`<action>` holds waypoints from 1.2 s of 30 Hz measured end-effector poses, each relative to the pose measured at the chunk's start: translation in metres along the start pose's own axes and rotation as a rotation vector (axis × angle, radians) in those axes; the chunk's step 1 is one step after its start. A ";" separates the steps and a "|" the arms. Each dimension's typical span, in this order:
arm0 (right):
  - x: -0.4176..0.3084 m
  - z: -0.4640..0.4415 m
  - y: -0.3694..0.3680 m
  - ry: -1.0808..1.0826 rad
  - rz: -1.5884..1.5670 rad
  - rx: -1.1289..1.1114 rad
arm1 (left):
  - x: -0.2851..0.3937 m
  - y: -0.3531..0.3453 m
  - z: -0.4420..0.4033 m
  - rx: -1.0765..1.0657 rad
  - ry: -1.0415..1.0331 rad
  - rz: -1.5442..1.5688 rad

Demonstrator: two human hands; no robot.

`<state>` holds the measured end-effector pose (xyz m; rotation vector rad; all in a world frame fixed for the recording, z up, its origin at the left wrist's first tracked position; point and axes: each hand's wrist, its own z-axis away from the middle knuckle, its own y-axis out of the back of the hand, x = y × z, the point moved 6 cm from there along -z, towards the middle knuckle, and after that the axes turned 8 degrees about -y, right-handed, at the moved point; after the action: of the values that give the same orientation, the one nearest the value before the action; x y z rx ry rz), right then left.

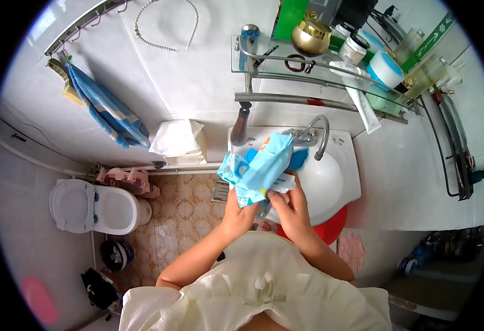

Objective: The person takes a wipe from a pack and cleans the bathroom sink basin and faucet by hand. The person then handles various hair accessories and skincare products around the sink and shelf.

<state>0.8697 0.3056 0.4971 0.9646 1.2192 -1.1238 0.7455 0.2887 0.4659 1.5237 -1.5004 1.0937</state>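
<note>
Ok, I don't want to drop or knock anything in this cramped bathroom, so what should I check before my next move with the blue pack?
1. Left hand on the light-blue pack: ok.
2. Right hand on it too: ok, at its lower right.
3. Pack sealed: cannot tell, the hands and folds hide too much.
4. Faucet spout away from the pack: ok, it stands to the right.
5. White tube fully on the glass shelf: not ok, its capped end juts past the rail.
6. Toilet lid down: not ok, it is open.
</note>
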 end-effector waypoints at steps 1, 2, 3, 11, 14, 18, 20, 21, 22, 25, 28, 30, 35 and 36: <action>-0.003 0.001 -0.004 0.070 0.005 -0.006 | -0.005 0.003 0.005 0.066 0.154 0.160; -0.003 0.001 -0.005 0.010 0.103 0.000 | -0.012 0.004 0.009 0.130 0.311 0.321; -0.002 0.001 -0.006 -0.052 0.201 0.007 | -0.017 0.004 0.010 0.129 0.307 0.323; -0.035 0.028 0.025 0.587 0.561 0.524 | -0.038 0.024 0.019 0.336 0.637 0.909; 0.005 0.012 0.036 0.093 -0.180 0.254 | -0.031 0.022 0.022 0.301 0.660 0.976; -0.010 0.033 0.003 0.487 0.452 0.191 | -0.035 0.020 0.030 0.246 0.622 0.784; -0.022 0.036 -0.020 0.530 0.661 0.116 | -0.034 0.017 0.029 0.269 0.659 0.862; -0.022 0.037 -0.033 0.569 0.872 0.040 | -0.033 0.014 0.029 0.289 0.698 0.941; -0.021 0.036 -0.034 0.572 0.869 0.038 | -0.026 0.012 0.026 0.292 0.665 1.042; -0.015 0.030 -0.025 0.570 0.908 0.011 | -0.017 0.010 0.017 0.225 0.563 0.775; -0.022 0.026 0.017 0.612 0.587 0.211 | -0.010 -0.005 0.006 0.262 0.582 0.752; -0.018 0.016 0.042 0.312 0.272 0.213 | -0.008 -0.017 -0.001 0.281 0.604 0.770; 0.012 0.003 0.068 -0.122 -0.377 -0.072 | -0.005 -0.042 -0.020 0.251 0.619 0.709; 0.006 0.000 0.073 -0.060 -0.332 -0.049 | 0.002 -0.046 -0.027 0.237 0.576 0.667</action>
<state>0.9412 0.3200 0.4892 0.7005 1.3840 -1.3641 0.7894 0.3156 0.4809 0.7148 -1.5115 1.9511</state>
